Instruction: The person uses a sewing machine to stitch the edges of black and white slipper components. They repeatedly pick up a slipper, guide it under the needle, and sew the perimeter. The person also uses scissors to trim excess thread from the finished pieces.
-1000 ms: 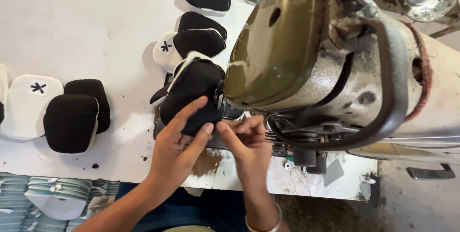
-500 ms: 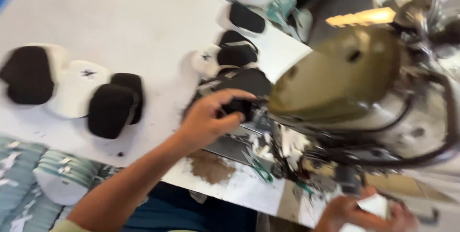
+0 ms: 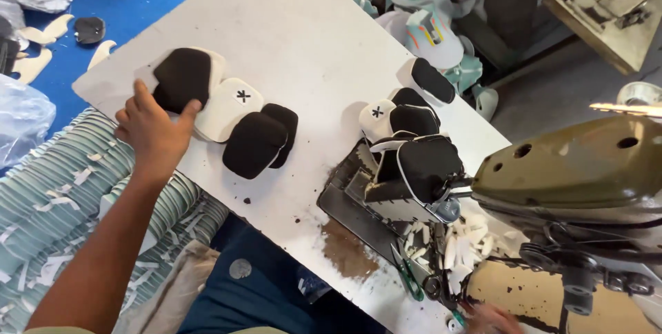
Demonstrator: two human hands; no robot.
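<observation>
My left hand (image 3: 153, 132) reaches to the left end of the white table (image 3: 289, 37) and rests its fingers on a black and white padded shoe piece (image 3: 181, 79). Next to it lie a white piece with a black star mark (image 3: 231, 105) and two black padded pieces (image 3: 256, 142). A black padded piece with white edging (image 3: 426, 163) sits at the sewing machine (image 3: 586, 175). Only the fingertips of my right hand (image 3: 491, 319) show at the bottom edge, below the machine; what they hold is hidden.
More black and white pieces (image 3: 407, 110) lie behind the machine's work area. White trimmings (image 3: 460, 241) and green-handled snips (image 3: 408, 275) lie near the table's front edge. A striped cloth pile (image 3: 62, 196) is at the left, and bags and cut parts (image 3: 427, 24) are on the floor beyond.
My left hand left the piece at the machine and moved left to the stack at the table's end. My right hand dropped below the machine. The view swung left.
</observation>
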